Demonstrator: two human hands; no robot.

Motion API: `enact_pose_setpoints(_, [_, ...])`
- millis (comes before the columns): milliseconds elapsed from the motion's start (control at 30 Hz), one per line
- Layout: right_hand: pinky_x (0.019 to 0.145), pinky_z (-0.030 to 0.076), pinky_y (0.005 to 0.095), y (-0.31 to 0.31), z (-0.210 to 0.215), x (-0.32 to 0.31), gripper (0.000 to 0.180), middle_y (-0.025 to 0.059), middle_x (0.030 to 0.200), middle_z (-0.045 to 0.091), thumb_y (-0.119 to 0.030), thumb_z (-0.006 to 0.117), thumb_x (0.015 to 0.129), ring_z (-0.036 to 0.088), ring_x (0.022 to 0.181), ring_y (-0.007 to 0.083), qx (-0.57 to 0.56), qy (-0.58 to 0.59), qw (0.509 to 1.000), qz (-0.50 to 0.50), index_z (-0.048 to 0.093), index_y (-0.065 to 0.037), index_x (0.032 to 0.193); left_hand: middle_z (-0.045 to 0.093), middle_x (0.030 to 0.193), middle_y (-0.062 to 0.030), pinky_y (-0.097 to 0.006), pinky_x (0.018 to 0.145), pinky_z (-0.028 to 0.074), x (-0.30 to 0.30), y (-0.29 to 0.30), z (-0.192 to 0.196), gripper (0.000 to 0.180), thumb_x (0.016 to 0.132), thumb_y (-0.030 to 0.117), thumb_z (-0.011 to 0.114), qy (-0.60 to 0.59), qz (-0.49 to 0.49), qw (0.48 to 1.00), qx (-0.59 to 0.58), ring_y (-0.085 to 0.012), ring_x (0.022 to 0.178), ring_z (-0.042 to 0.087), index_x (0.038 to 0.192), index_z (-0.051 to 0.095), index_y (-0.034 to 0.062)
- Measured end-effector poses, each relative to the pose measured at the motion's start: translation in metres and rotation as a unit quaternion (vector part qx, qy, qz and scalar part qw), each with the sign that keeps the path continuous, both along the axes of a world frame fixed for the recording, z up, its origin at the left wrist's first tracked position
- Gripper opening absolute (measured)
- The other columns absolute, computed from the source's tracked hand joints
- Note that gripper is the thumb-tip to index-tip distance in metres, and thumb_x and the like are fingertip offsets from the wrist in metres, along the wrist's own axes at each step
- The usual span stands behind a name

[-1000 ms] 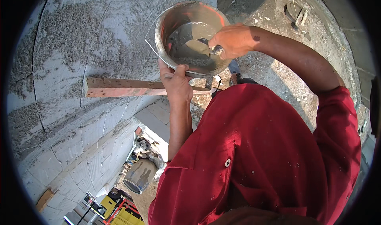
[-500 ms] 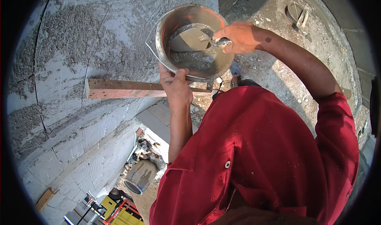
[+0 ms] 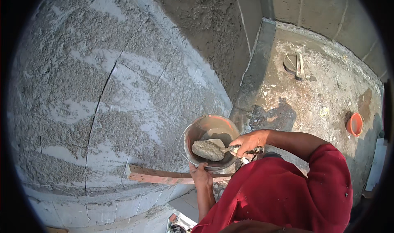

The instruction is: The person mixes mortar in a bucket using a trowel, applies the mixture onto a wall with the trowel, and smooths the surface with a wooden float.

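The right hand [image 3: 248,142], clenched on the trowel [image 3: 213,150], points its mortar-loaded blade left inside the pan [image 3: 209,140], whose near rim the left hand [image 3: 201,176] grasps.

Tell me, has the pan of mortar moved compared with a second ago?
Yes. The pan, held in the left hand, has come down closer to the wooden batten on the wall, though the camera shifted too.
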State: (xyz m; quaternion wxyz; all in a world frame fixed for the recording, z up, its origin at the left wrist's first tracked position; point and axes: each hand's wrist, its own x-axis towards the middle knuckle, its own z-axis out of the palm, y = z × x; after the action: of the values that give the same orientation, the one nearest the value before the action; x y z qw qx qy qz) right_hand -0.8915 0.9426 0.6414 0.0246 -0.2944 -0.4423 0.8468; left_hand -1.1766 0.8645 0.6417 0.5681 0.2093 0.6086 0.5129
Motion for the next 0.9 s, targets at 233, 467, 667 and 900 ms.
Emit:
enact_pose_setpoints(233, [0.057,0.049,0.0281,0.005,0.064,0.004,0.056,0.0044,0.095,0.060,0.000,0.060,0.085,0.062,0.068,0.0128,0.001,0.250,0.919,-0.304,0.050,-0.004,0.141,0.062,0.127,-0.0175,-0.057,0.075,0.069,-0.036,-0.023,-0.041,0.065,0.078,-0.011,0.056,-0.113,0.048,0.992,0.041,-0.0391,0.099,0.071,0.139,0.047,0.0117])
enact_pose_setpoints(467, [0.065,0.056,0.0248,0.044,0.187,0.143,0.071,0.0100,0.100,0.070,-0.018,0.072,0.099,0.070,0.077,0.0116,0.444,0.214,0.538,-0.683,0.035,-0.004,0.158,0.063,0.126,-0.0222,-0.062,0.079,0.066,-0.066,-0.067,-0.046,0.067,0.078,-0.008,0.055,-0.063,0.127,0.990,0.002,-0.0413,0.100,0.072,0.142,0.044,0.0104])
enact_pose_setpoints(667, [0.065,0.055,0.0278,0.149,0.168,0.205,0.051,0.0071,0.093,0.065,-0.008,0.073,0.095,0.064,0.073,0.0109,0.465,-0.007,0.019,-0.885,0.049,-0.002,0.140,0.064,0.125,-0.0208,-0.059,0.079,0.066,-0.066,-0.104,-0.024,0.073,0.074,-0.004,0.059,0.008,0.195,0.979,-0.057,-0.0395,0.103,0.072,0.143,0.042,0.0113])
enact_pose_setpoints(900, [0.078,0.058,0.0525,0.261,0.031,0.018,0.043,0.0167,0.098,0.074,-0.013,0.074,0.085,0.072,0.094,0.0435,0.644,-0.239,0.587,-0.428,0.058,-0.018,0.125,0.059,0.136,-0.0213,-0.056,0.089,0.065,-0.050,-0.106,0.005,0.078,0.076,-0.004,0.058,0.031,0.263,0.961,-0.078,-0.0387,0.115,0.068,0.150,0.042,0.0138])
